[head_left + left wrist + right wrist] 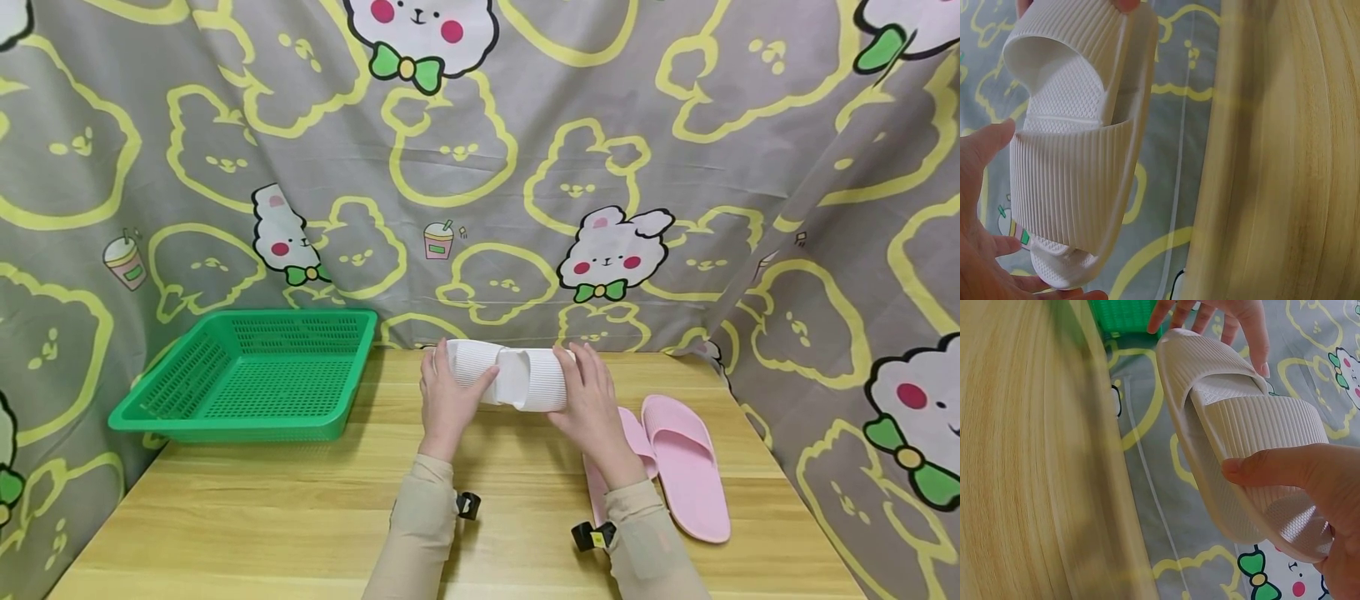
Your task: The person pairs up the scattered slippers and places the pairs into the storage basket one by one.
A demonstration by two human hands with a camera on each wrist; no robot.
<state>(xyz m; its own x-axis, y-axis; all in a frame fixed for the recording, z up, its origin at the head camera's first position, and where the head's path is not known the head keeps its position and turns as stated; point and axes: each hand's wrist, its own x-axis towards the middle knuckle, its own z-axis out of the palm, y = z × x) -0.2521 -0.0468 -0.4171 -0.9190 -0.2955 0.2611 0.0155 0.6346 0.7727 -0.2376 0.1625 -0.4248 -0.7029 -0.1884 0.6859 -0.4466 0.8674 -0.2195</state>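
Gray curtain (480,287) printed with cartoon animals hangs behind a wood table (300,517). Above the table, toward its back edge, I hold two white slippers (513,382), one overlapping the other, their ribbed straps showing. My left hand (447,408) grasps one end between thumb and fingers; my right hand (592,412) grips the other, its thumb lying across the side. At the left sits a green basket (277,387); at the right lie two pink slippers (693,479), one partly hidden from view.
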